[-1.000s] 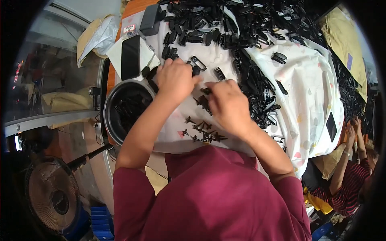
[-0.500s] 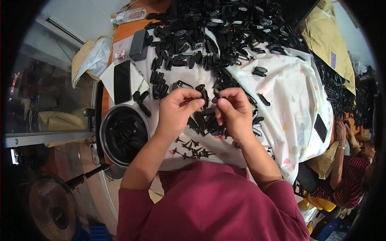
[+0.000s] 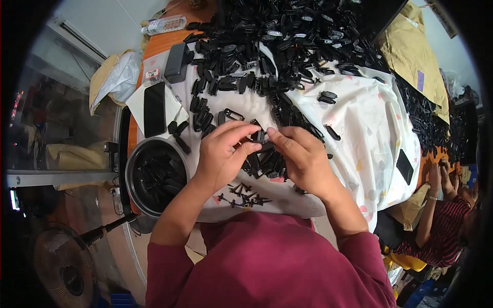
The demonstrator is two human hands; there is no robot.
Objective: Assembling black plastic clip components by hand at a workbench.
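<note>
My left hand [image 3: 222,153] is closed, pinching a small black plastic part [image 3: 260,136] between thumb and fingers. Meeting it from the other side, my right hand [image 3: 307,161] presses its thumb and forefinger at the part's right end, and these fingers hide some of it. Below and behind the hands lie several black plastic pieces [image 3: 267,163] on the white cloth [image 3: 364,149]. Nearer to me is a little heap of thin black pin-like pieces [image 3: 244,196]. An oblong black frame [image 3: 234,114] lies just beyond my left hand.
A black bowl [image 3: 129,177] of dark parts stands at left, near a phone [image 3: 155,109], a dark box [image 3: 177,62] and a bottle [image 3: 167,24]. A large pile of black parts [image 3: 287,36] covers the far side. Another phone [image 3: 404,167] and a person [image 3: 441,220] are at right.
My right hand has turned and moved in to meet my left, so its fingertips touch the black part. Half a second ago the hands were apart, each pinching a dark piece.
</note>
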